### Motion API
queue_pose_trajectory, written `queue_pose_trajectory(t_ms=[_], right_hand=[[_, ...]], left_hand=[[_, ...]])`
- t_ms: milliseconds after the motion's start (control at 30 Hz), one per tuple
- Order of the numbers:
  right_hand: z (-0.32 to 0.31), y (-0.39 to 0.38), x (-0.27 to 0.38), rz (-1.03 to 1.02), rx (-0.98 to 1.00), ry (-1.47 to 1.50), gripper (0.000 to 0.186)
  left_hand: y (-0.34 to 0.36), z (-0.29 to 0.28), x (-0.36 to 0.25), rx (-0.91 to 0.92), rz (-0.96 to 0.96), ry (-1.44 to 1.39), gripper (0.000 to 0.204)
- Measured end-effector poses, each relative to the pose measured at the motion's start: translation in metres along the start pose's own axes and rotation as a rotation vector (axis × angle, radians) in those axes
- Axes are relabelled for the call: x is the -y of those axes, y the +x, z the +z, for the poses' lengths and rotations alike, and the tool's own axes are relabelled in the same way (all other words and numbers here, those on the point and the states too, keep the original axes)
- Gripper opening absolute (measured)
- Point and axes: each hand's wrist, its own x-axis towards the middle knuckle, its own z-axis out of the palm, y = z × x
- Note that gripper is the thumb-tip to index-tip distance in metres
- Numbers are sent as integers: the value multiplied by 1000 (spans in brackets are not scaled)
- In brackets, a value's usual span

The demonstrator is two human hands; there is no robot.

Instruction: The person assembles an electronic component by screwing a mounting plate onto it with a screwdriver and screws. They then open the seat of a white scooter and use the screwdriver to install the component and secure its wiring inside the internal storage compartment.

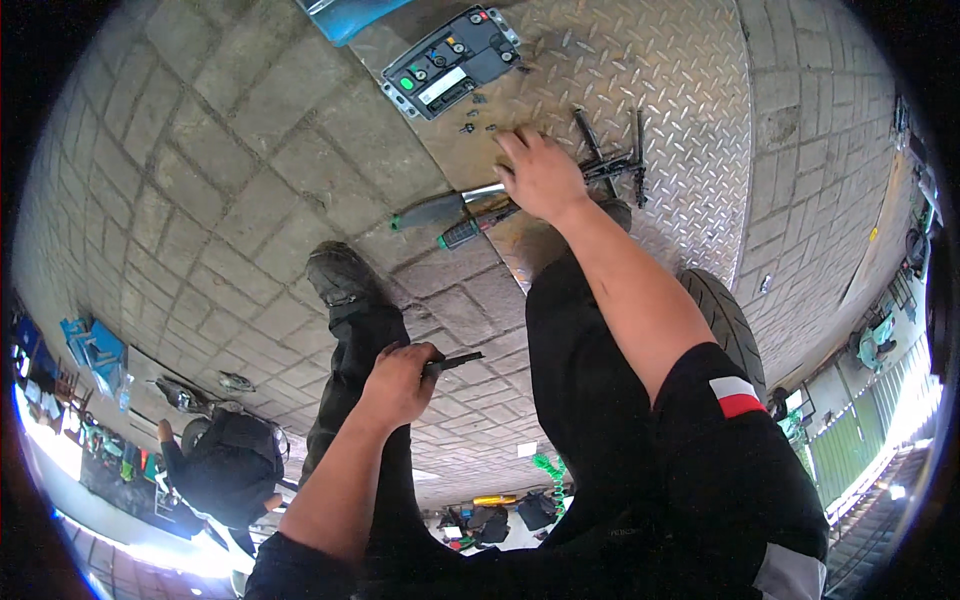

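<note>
Left hand hangs low, fingers curled round slim black bar-shaped part, right hand extends forward palm-down, fingers slightly parted beside small dark screws on silver diamond-plate metal sheet, contact unclear.

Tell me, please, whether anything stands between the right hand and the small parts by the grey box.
Nothing visible does. The small parts lie on the metal plate, just beyond the right hand. The tools lie beside the hand, and the grey box is past the parts, so neither blocks the way.
</note>
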Motion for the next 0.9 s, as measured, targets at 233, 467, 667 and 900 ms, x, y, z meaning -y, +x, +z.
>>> queue_pose_trajectory(t_ms=[233, 467, 667, 900], right_hand=[[21, 37, -5, 101, -84, 0, 25], [23, 24, 3, 138, -223, 231, 26], [18, 37, 5, 172, -310, 223, 24], [27, 36, 34, 121, -254, 123, 24]], left_hand=[[9, -4, -5, 91, -65, 60, 17], [9, -6, -3, 135, -95, -43, 15], [16, -11, -10, 114, -37, -22, 13], [17, -6, -12, 74, -30, -59, 14]])
